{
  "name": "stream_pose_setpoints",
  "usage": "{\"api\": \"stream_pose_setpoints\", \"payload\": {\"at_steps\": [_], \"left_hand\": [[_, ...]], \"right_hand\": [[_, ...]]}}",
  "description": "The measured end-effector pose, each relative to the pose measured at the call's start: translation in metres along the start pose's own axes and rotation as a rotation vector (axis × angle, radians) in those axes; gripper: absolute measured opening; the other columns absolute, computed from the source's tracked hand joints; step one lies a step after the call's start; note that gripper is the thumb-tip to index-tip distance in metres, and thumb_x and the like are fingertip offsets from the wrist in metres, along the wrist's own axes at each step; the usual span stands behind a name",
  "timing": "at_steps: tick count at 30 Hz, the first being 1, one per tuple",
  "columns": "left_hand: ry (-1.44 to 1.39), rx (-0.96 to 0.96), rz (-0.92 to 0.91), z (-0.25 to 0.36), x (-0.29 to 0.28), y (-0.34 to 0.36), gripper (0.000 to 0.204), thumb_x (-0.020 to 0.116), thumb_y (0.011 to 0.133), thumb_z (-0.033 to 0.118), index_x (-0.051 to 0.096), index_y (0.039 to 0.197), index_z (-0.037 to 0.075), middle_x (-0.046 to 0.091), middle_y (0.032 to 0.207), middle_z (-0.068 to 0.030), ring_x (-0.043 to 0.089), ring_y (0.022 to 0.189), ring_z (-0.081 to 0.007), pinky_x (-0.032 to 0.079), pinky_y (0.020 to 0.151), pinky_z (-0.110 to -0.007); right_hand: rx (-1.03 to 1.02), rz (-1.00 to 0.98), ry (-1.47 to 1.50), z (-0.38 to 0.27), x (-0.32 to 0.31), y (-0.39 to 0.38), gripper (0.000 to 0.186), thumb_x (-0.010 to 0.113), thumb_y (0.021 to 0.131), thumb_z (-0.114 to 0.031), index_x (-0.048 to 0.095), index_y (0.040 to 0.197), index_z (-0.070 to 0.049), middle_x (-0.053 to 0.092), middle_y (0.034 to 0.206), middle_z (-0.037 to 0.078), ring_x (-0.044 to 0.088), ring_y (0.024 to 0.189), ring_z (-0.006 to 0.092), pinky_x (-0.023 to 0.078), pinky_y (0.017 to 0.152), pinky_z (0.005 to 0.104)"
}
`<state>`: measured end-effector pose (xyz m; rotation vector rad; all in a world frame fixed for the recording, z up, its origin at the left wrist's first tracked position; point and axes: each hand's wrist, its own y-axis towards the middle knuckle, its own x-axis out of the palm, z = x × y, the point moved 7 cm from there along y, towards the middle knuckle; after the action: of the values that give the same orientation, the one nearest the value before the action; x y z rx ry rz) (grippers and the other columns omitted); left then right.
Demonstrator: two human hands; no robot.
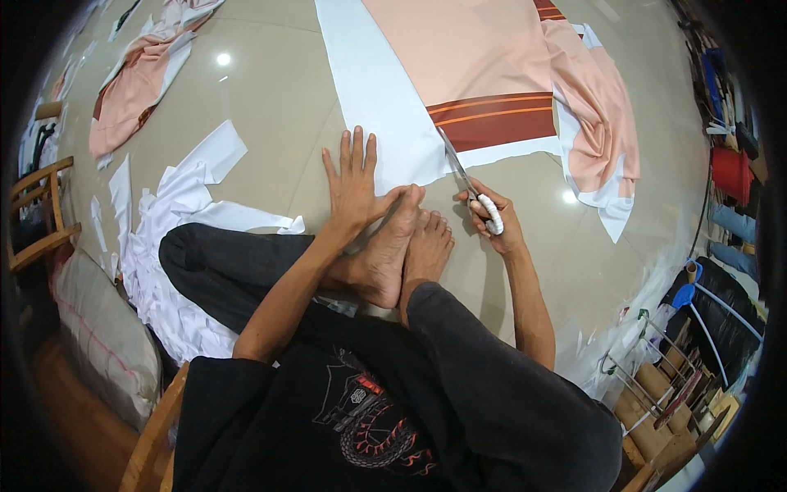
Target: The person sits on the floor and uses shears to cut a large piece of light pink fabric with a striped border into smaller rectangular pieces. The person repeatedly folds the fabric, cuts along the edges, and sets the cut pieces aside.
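Note:
A large piece of peach fabric (pixel 471 45) with a dark red, orange-striped band and white margins lies on the floor in front of me. My right hand (pixel 494 215) is closed round scissors (pixel 456 160) whose handle is wrapped in white. Their blades reach up to the corner of the red band, where it meets the white margin (pixel 381 123). To the left, my left hand (pixel 354 180) rests with fingers spread, its fingertips at the edge of that margin. Its thumb is beside my bare foot (pixel 392 254).
White fabric scraps (pixel 176 279) pile up at my left. Another peach piece (pixel 135 107) lies far left, and a crumpled peach piece (pixel 602 123) sits right of the band. Wooden chair parts (pixel 53 205) stand at the left edge. Cardboard rolls (pixel 656 394) and racks crowd the right.

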<state>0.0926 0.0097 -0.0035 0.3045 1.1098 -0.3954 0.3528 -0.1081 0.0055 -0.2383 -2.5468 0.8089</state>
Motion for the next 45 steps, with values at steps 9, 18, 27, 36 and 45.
{"api": "stream_pose_setpoints", "payload": {"at_steps": [9, 18, 27, 36, 45], "left_hand": [[0.007, -0.001, 0.007, -0.004, 0.004, 0.007, 0.122, 0.072, 0.081, 0.072, 0.022, 0.168, 0.003, 0.010, 0.178, -0.0207, 0.003, 0.164, -0.0413, -0.006, 0.123, -0.075], [0.011, 0.003, 0.003, -0.002, 0.003, 0.007, 0.122, 0.070, 0.082, 0.073, 0.021, 0.168, 0.002, 0.012, 0.177, -0.0217, 0.005, 0.164, -0.0424, -0.005, 0.123, -0.076], [0.001, -0.006, -0.008, 0.000, -0.001, 0.008, 0.121, 0.070, 0.082, 0.073, 0.023, 0.168, 0.001, 0.012, 0.177, -0.0222, 0.006, 0.164, -0.0417, -0.004, 0.123, -0.075], [-0.004, 0.010, 0.012, 0.002, -0.003, 0.008, 0.121, 0.072, 0.081, 0.071, 0.024, 0.167, 0.000, 0.015, 0.176, -0.0227, 0.007, 0.164, -0.0411, -0.003, 0.123, -0.075], [0.001, 0.017, 0.025, 0.000, -0.005, 0.008, 0.121, 0.072, 0.081, 0.072, 0.024, 0.167, 0.002, 0.016, 0.176, -0.0227, 0.008, 0.164, -0.0410, -0.003, 0.123, -0.075]], "right_hand": [[0.040, 0.014, -0.108, 0.000, 0.002, 0.017, 0.061, 0.081, 0.092, -0.007, 0.061, 0.150, -0.007, 0.075, 0.117, 0.008, 0.054, 0.059, 0.0030, 0.043, 0.048, 0.0196], [-0.016, 0.005, -0.099, -0.021, 0.022, 0.035, 0.060, 0.082, 0.092, -0.010, 0.062, 0.148, -0.005, 0.076, 0.112, 0.006, 0.054, 0.058, 0.0030, 0.040, 0.047, 0.0202], [-0.004, 0.060, -0.154, -0.020, 0.029, 0.041, 0.058, 0.082, 0.092, -0.010, 0.063, 0.147, -0.005, 0.076, 0.110, 0.006, 0.054, 0.058, 0.0043, 0.041, 0.047, 0.0200], [-0.040, 0.065, -0.133, -0.038, 0.046, 0.066, 0.059, 0.083, 0.090, -0.011, 0.063, 0.145, 0.000, 0.078, 0.110, 0.009, 0.055, 0.058, 0.0043, 0.039, 0.046, 0.0197], [-0.035, 0.067, -0.132, -0.047, 0.059, 0.080, 0.058, 0.082, 0.092, -0.011, 0.063, 0.146, -0.002, 0.077, 0.105, 0.006, 0.053, 0.056, 0.0043, 0.037, 0.046, 0.0191]]}}
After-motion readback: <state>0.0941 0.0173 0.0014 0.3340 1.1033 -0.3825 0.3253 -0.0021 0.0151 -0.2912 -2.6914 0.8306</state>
